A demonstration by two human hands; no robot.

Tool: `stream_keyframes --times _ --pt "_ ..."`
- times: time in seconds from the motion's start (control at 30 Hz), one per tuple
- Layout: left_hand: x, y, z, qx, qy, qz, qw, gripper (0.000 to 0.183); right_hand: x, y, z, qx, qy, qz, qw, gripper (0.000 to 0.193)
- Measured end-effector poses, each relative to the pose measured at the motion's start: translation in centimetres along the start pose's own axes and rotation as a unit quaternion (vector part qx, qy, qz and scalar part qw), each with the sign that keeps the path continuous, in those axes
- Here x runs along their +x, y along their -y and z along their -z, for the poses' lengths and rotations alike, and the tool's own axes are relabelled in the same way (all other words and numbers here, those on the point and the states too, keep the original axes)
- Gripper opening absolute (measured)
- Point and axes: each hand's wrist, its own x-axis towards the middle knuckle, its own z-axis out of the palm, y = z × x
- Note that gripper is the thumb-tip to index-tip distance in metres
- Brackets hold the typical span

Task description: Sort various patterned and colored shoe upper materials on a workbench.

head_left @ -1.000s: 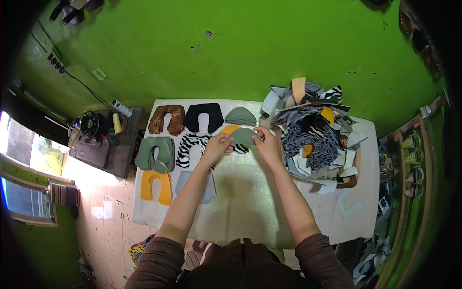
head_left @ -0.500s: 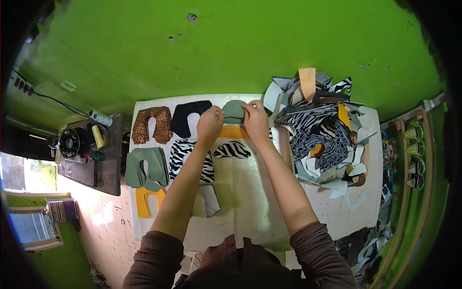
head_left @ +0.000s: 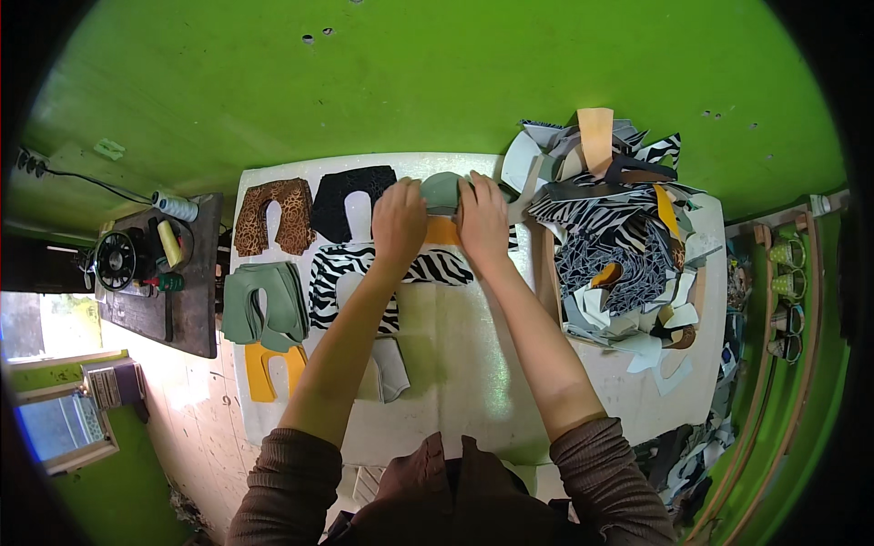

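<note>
Rounded sage-green fabric pieces (head_left: 443,191) lie near the far edge of the table, between my two hands. My left hand (head_left: 399,223) rests at their left edge, fingers stretched forward and slightly bent. At the right edge my right hand (head_left: 482,217) has its fingers extended along the pieces. Both hands' undersides are hidden. An orange-yellow piece (head_left: 443,230) shows just nearer, and a curved zebra-print piece (head_left: 439,267) lies below it. A black U-shaped stack (head_left: 330,204) is left of my left hand; my left forearm partly covers a zebra-print stack (head_left: 326,287).
Leopard-print (head_left: 248,223), green (head_left: 241,305) and yellow (head_left: 259,373) cut stacks line the table's left, with grey pieces (head_left: 391,369) nearby. A heaped box of scraps (head_left: 605,264) stands right. A dark side table (head_left: 202,273) holds thread spools (head_left: 175,207); a rack (head_left: 807,300) hangs right.
My fingers have gone from pinching the top green piece to lying along both sides of the green pieces. The whole view has shifted slightly.
</note>
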Motion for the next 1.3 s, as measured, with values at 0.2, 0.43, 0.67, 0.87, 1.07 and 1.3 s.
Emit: stream_keyframes --times 0.2,0.43,0.67,0.87,1.07,1.3 --pt "-1.5 0.4 -1.7 0.092 0.090 -0.185 0.974 0.045 -2.7 1.0 -1.1 -0.034 0.114 0.005 0.993 0.051" --pt "-2.1 -1.4 -0.5 0.117 0.086 -0.180 0.973 0.048 -3.2 1.1 0.5 -0.030 0.091 0.033 0.995 0.051" --pt "-7.2 -5.6 2.2 0.039 0.072 -0.091 0.992 0.049 -7.8 3.2 7.0 0.153 0.037 0.007 0.988 0.034" --pt "-10.5 -10.1 4.2 -0.081 0.061 -0.077 0.992 0.041 -10.1 3.0 13.5 0.219 0.023 -0.012 0.975 0.024" --pt "-11.0 -14.2 5.2 -0.201 0.028 -0.060 0.977 0.032 -12.1 0.6 18.6 0.236 -0.019 -0.009 0.971 0.016" --pt "-11.8 -18.7 5.5 -0.244 0.005 -0.082 0.966 0.025 -13.6 -4.7 22.0 0.195 -0.068 -0.067 0.976 0.016"
